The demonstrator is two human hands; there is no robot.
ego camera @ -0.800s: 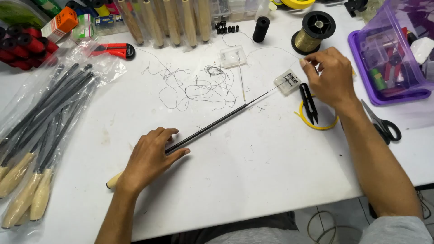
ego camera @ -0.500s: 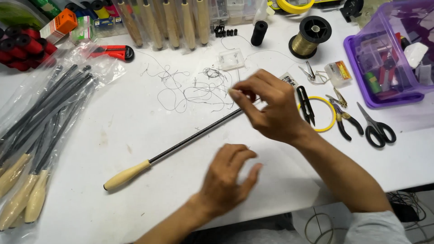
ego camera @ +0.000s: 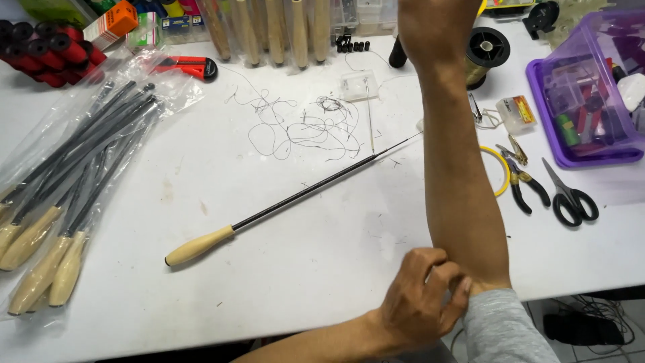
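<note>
A: Where are the hands rel. to the rod?

B: I see the rod [ego camera: 295, 195] lying flat on the white table [ego camera: 282, 289], pale wooden handle toward the near-left, thin black tip toward the far-right. Neither hand touches it. My left hand [ego camera: 420, 302] is near the table's front edge, right of the handle end, fingers curled and pinching at the grey sleeve [ego camera: 504, 323] of the right arm, at the elbow.

A: And the right hand?

B: Right forearm [ego camera: 457, 175] stands up just right of the rod's tip. The hand itself runs off the top of the frame, so I can't tell if it's open or closed.

A: Other stuff around the rod?

B: Beyond it, a tangle of thin black thread [ego camera: 302, 128] on the table. Left of it, a clear bag of similar rods [ego camera: 74, 195]. Right of the tip, past the forearm: pliers [ego camera: 524, 181], black scissors [ego camera: 571, 198], a purple bin [ego camera: 584, 87]. Far side, a dark spool of gold wire [ego camera: 488, 50].
</note>
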